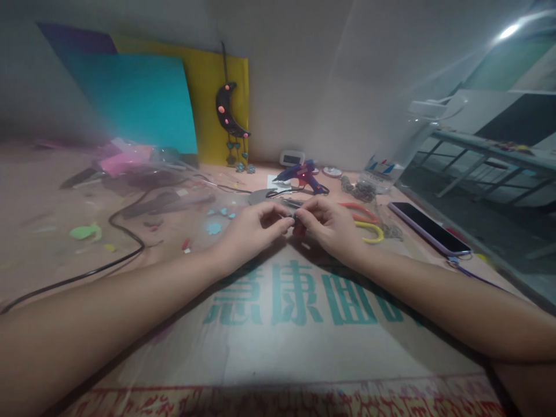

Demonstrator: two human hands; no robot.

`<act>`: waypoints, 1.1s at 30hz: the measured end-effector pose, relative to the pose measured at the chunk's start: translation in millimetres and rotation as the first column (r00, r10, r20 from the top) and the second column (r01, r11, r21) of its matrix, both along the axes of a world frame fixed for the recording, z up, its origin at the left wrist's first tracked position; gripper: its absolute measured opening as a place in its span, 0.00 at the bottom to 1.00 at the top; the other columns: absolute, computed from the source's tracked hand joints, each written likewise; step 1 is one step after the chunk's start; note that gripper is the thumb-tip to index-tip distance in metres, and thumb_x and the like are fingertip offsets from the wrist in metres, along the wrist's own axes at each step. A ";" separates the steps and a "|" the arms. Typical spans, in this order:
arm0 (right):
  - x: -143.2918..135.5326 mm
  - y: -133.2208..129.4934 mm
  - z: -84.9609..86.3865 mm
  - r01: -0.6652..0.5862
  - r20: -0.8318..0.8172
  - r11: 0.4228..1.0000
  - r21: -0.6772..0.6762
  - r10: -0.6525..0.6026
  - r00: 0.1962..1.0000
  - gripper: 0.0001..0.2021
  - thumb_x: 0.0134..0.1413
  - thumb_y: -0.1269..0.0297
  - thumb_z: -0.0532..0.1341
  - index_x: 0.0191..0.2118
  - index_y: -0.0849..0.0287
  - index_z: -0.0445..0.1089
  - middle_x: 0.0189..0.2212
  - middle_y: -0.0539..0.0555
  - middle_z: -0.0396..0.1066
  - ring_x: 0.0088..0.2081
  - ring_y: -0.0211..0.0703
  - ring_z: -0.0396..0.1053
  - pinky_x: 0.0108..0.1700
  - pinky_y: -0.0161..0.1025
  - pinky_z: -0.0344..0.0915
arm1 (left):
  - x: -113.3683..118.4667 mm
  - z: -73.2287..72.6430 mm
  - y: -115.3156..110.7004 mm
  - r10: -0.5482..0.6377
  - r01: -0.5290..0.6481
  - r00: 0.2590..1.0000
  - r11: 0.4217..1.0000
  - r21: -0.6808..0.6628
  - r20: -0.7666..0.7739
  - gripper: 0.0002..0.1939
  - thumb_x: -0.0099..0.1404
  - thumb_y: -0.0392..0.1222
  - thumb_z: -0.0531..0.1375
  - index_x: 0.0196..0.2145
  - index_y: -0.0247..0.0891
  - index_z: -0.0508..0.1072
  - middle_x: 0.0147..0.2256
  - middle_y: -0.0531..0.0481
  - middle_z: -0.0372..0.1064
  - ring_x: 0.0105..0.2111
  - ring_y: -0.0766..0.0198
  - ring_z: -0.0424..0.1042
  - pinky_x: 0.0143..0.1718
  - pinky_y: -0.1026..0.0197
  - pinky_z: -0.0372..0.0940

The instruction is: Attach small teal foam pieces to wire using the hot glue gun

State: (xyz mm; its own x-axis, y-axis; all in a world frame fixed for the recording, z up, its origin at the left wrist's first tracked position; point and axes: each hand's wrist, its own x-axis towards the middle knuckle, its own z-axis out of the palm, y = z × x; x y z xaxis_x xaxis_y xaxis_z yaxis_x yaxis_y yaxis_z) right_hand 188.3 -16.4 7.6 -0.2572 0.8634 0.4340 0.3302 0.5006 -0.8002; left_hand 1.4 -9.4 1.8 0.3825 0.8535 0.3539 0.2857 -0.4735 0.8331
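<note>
My left hand (260, 229) and my right hand (332, 227) meet over the middle of the table, fingertips pinched together. Between them is a small dark piece (296, 218), mostly covered by the fingers, so its kind cannot be made out. Just behind the hands lie scissors with orange and yellow handles (371, 231), partly hidden by my right hand. A blue glue gun (302, 175) with a small red light rests farther back. Light-blue cutout pieces (214, 227) lie to the left of my left hand.
A black cable (125, 223) curves across the left side. Pink material in clear plastic (125, 161) lies back left. Coloured sheets (143, 98) lean on the wall, with a dark crescent moon ornament (223, 110) hanging there. A phone (428, 227) lies near the right table edge.
</note>
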 end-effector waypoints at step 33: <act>5.3 4.3 -0.4 -0.003 0.145 0.987 0.163 -0.021 0.989 0.07 0.63 0.62 0.57 0.34 0.58 0.66 0.26 0.50 0.73 0.28 0.37 0.73 0.32 0.34 0.69 | -0.7 -1.2 1.9 -0.009 0.009 1.000 1.000 -0.005 -0.010 0.11 0.67 0.46 0.56 0.35 0.37 0.75 0.30 0.50 0.74 0.29 0.64 0.71 0.33 0.63 0.65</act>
State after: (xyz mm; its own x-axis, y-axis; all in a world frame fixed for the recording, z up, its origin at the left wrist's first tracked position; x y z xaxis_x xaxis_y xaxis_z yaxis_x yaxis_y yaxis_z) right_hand 193.6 -12.1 7.3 -0.3205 0.7869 0.5273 0.4426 0.6165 -0.6511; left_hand 0.7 -7.4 0.6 0.3936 0.8517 0.3461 0.2898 -0.4722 0.8325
